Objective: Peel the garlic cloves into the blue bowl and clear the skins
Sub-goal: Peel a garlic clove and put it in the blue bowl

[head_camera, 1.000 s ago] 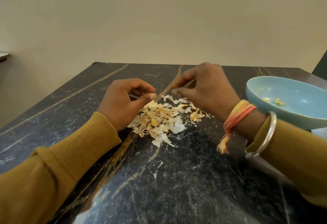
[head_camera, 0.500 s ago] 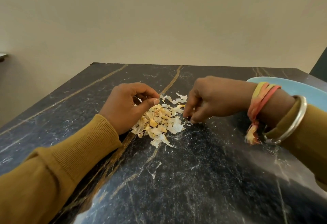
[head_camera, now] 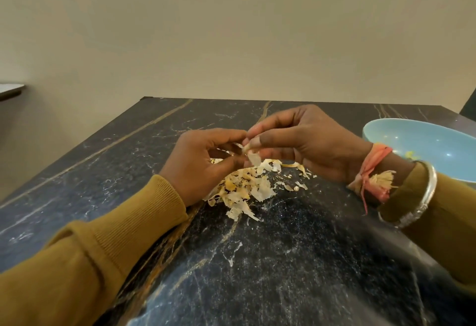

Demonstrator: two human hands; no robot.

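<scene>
Having been lifted off the skin pile (head_camera: pixel 244 189), the right hand (head_camera: pixel 306 142) is now pinched with the left hand (head_camera: pixel 206 163) on a garlic clove (head_camera: pixel 247 147) above it; peeling resumes beside the blue bowl (head_camera: pixel 422 145).

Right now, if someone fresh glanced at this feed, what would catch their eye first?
Probably the two hands, left and right, meeting mid-table and pinching a small clove between their fingertips, a flake of skin hanging from it. Just below them a pale pile of skins stands out on the dark marble table. At the right edge sits the blue bowl.
</scene>
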